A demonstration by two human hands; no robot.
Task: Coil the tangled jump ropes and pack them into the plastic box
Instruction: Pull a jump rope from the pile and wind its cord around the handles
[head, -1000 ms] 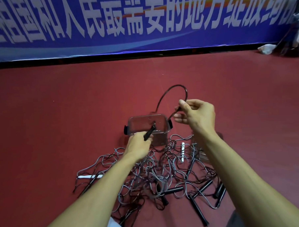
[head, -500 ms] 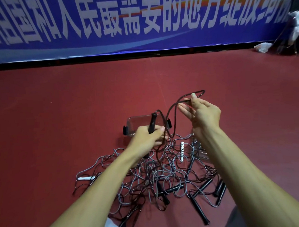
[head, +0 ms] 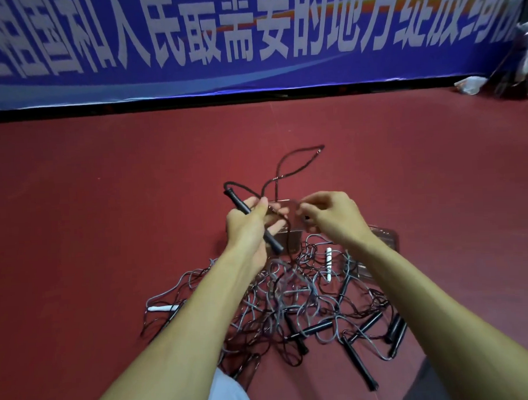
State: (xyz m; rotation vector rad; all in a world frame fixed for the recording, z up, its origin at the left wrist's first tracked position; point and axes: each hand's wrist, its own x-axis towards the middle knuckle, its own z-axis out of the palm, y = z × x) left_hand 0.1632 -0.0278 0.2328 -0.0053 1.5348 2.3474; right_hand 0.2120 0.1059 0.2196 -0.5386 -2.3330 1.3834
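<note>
Grip: left hand closes round the black handle of one jump rope, the handle tilted, top end up and left of the knuckles, lower end aimed down at the pile.
Right hand: right hand is level with the left and just beside it, fingers curled inward; whether they pinch the cord cannot be told.
Cord: black cord leaves the handle's top, loops high above both hands and drops back between them.
Box: clear plastic box sits on the floor behind and below the hands, mostly hidden by them.
Pile: tangled ropes, grey and black, lie on the near side of the box; one white handle lies at the far edge.
Setting: red floor, blue banner along the far wall.
</note>
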